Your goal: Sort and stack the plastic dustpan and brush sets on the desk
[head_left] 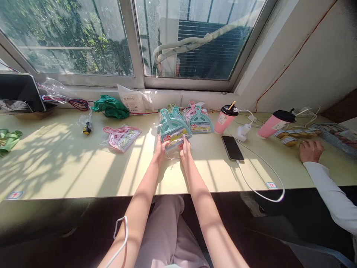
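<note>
Both my hands hold a teal mini dustpan-and-brush set (173,128) in a clear plastic bag, tilted up off the pale yellow table (83,167). My left hand (161,147) grips its lower left edge, fingers closed. My right hand (184,147) pinches the lower right edge of the bag. Behind it stands another teal set (200,121) with a pink one (192,107) and more packed sets. A bagged pink set (122,137) lies flat to the left.
A black phone (232,147) on a white cable (259,175) lies right of my hands. Two pink cups (225,118) (275,123), a white charger (243,132), snack packs (290,137). Another person's hand (311,150) rests at far right. Green cloth (111,107), tablet (19,93) at back left.
</note>
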A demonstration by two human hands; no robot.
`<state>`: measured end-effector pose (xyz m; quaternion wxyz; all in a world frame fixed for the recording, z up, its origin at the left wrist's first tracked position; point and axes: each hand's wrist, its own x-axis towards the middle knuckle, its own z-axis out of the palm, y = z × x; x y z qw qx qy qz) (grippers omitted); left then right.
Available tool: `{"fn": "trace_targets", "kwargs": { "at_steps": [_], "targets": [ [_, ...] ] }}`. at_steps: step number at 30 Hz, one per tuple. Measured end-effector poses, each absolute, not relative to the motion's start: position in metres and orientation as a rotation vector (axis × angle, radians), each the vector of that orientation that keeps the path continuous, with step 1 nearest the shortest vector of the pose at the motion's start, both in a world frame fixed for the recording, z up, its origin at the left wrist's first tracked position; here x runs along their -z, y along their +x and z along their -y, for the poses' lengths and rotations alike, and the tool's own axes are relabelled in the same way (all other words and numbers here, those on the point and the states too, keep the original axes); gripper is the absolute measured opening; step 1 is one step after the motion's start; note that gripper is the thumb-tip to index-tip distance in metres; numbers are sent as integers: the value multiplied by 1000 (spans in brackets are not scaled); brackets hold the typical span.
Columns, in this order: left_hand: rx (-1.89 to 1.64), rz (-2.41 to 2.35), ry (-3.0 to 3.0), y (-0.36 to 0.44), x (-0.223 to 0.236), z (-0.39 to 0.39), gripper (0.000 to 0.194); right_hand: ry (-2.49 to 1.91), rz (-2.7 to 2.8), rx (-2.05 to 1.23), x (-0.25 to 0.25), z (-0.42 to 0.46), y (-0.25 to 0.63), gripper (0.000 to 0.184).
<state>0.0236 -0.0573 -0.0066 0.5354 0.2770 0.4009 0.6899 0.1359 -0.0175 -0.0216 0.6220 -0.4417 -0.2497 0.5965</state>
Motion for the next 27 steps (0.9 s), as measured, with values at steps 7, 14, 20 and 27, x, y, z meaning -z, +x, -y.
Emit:
{"fn": "trace_targets", "kwargs": {
  "at_steps": [7,14,20,27],
  "targets": [
    [-1576,-869,723,26,7,61,61,-988,490,-1326,25,12,142,37],
    [-1383,-760,774,30,12,62,53,-927,335,-1289,21,8,150,21],
    [-1414,-961,916,26,17,57,44,-892,419,-1301,19,8,147,27],
    [-1421,-993,915,13,5,70,47,-875,693,-1273,4,19,146,34]
  ]
}}
